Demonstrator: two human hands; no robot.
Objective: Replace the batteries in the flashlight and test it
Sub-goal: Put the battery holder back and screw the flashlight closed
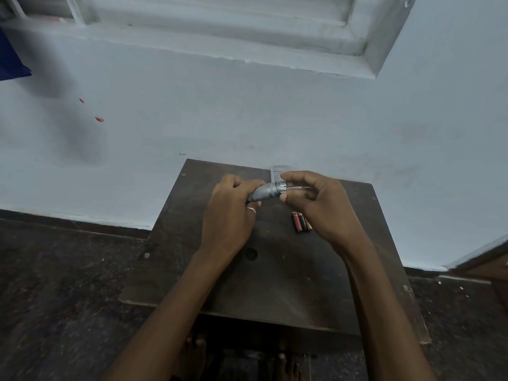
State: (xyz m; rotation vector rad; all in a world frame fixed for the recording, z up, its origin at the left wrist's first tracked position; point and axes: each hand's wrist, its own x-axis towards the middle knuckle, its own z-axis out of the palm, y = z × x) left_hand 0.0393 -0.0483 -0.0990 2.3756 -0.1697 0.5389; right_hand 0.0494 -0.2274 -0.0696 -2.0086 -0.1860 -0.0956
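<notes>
A small grey knurled metal flashlight [266, 192] is held above the dark wooden table [275, 284]. My left hand [229, 213] wraps around its left part, with a ring on one finger. My right hand [316, 200] pinches the silver end of the flashlight between thumb and forefinger. Three small batteries [301, 221], red, black and gold, lie side by side on the table just below my right hand. The flashlight's left end is hidden inside my left fist.
A clear plastic packet [279, 171] lies at the table's far edge behind my hands. The table stands against a pale blue wall [247, 111] on a dark speckled floor. A wooden edge [483, 259] shows at the right.
</notes>
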